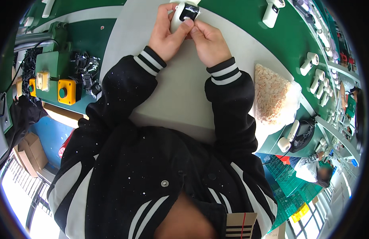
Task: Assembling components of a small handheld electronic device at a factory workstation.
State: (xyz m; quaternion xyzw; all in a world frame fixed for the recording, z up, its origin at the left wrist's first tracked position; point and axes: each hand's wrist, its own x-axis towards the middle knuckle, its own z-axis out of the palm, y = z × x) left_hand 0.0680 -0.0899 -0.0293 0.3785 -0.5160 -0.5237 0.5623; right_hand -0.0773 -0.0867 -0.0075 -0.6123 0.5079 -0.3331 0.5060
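Note:
Near the top of the head view, my left hand is wrapped round a white handheld device with a glossy black panel. Its thumb lies across the device's lower part. My right hand is closed, thumb and fingers pinched together against the lower right edge of the same device. Whether a small part sits between those right fingertips is hidden. Both hands are above a pale grey work surface. Another white piece shows just behind the device, cut off by the picture's top edge.
A clear bag of small beige pieces lies to the right. On the left stand a green machine with yellow button boxes and a heap of glossy black pieces. White devices rest on the green surface beyond. A co-worker is at far right.

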